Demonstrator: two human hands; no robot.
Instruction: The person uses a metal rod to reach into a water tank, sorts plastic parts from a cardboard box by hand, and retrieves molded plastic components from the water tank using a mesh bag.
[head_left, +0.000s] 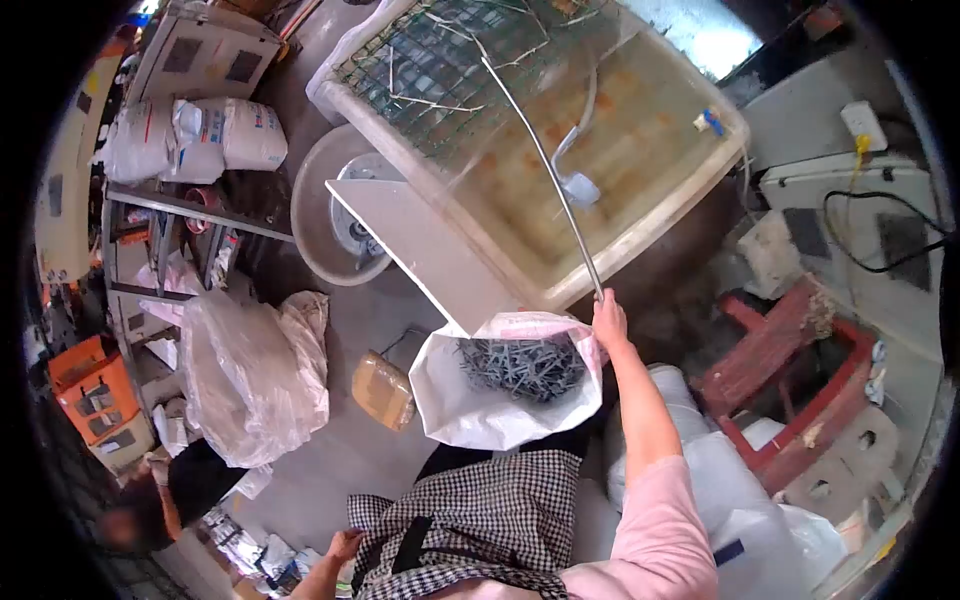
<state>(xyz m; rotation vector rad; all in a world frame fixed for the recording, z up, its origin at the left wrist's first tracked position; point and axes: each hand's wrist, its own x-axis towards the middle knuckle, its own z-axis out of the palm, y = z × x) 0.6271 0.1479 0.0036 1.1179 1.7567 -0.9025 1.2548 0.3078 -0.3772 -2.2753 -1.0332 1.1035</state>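
Note:
My right hand (608, 322) is closed around the lower end of a long thin metal rod (545, 165). The rod slants over a pale water tub (690, 190), its far end above a green wire mesh (420, 80). Just below that hand, an open white woven sack (445, 400) holds many small dark grey strip-like pieces (525, 368). A flat off-white board (430, 245) leans between sack and tub. Beside my checked apron (480, 510) hangs my left hand (345, 545), fingers curled; whatever they may hold is hidden.
Left of the tub stands a round basin (308, 215). A taped brown package (383, 390) and a plastic-covered bundle (255, 370) are on the left. At right are a red frame (780, 390) and white sacks (720, 480). Another person (170, 495) is at lower left.

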